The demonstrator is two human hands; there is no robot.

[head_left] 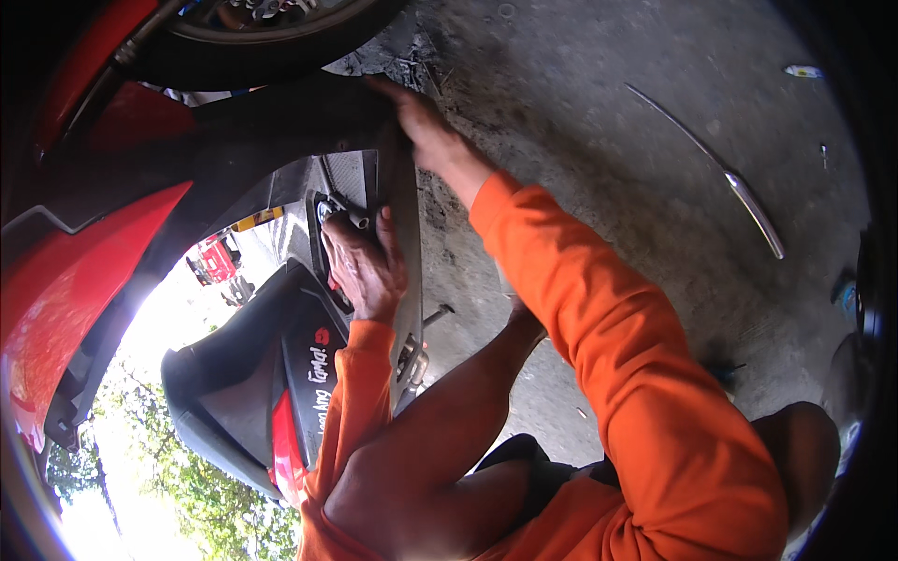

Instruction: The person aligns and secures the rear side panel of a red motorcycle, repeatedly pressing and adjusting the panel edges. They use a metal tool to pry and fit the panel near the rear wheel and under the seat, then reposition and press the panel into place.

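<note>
My right hand is closed round the corner of a black plastic panel, its fingers partly hidden by the panel's edge. Nearer me, my left hand reaches into an opening beside that panel. Its fingers lie against a small metal and dark fitting, while the thumb sticks out apart from them; the fingertips are partly hidden. Both arms wear orange sleeves. A glossy red panel is at the left of the black one. Below my left hand is a black motorcycle body section with a red lamp-like strip.
A wheel with a black tyre is at the top. On the grey concrete floor lies a long metal bar with a thin tapered end. A small wrapper or tube and a small metal piece lie farther right. My bare leg is close below.
</note>
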